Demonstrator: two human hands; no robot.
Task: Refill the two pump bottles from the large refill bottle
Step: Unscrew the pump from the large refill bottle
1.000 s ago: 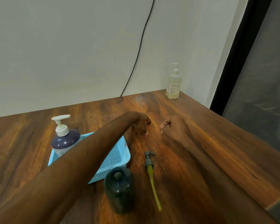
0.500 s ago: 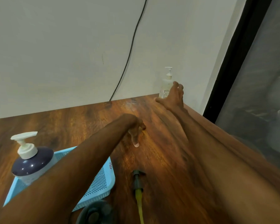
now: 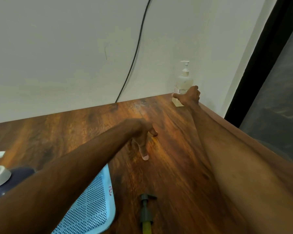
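Far back, the right hand [image 3: 189, 97] wrapped thumb and fingers round the clear bottle [image 3: 183, 81] standing in the table's [image 3: 71, 130] corner by the wall; the left hand [image 3: 140, 135] hung relaxed, holding nothing, near the tray [image 3: 98, 205].

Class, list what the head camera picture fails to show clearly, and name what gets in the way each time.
Head view:
- Clear pump bottle: lower part hidden by the right hand gripping it; label print too small.
- Dark blue pump bottle: body cut by the left edge and covered by the left forearm.
- Detached pump: yellow tube cut by the bottom edge.
- Blue basket: inside mostly behind the forearm.
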